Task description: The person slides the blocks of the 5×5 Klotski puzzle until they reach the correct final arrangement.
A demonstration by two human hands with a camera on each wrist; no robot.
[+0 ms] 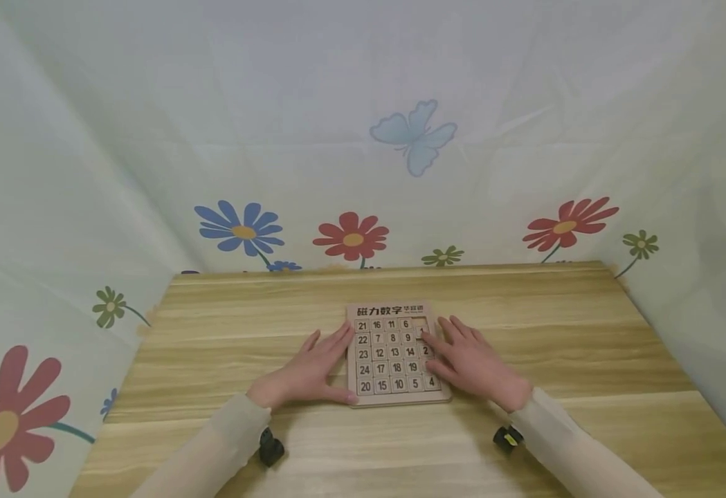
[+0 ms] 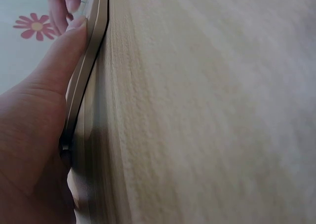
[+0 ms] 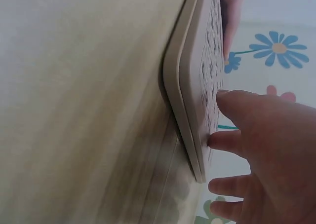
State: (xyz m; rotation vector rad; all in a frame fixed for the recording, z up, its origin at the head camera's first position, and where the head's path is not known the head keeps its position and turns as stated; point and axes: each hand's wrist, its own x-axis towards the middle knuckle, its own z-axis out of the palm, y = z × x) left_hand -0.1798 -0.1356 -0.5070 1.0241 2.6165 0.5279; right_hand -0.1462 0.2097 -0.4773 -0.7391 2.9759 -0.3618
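Observation:
A wooden number sliding puzzle (image 1: pixel 398 399) lies flat on the table, with rows of numbered tiles and dark lettering along its top. My left hand (image 1: pixel 305 371) steadies its left side: straight fingers touch the upper left edge and the thumb rests at the lower left corner. From the right, my right hand (image 1: pixel 476 360) reaches over the puzzle. Its index finger touches the tile marked 1 (image 1: pixel 421 331), which sits a little higher than its row, below a bare gap at the top right. The right thumb lies over the right column, hiding a tile there; the other fingers extend beyond the frame's right edge.
The wood-grain table (image 1: pixel 587 332) spreads around the puzzle. Behind and beside it hangs a pale cloth (image 1: pixel 313 104) printed with flowers and a butterfly. A small black device (image 1: pixel 270 447) is at the left wrist, another black device (image 1: pixel 507 438) at the right.

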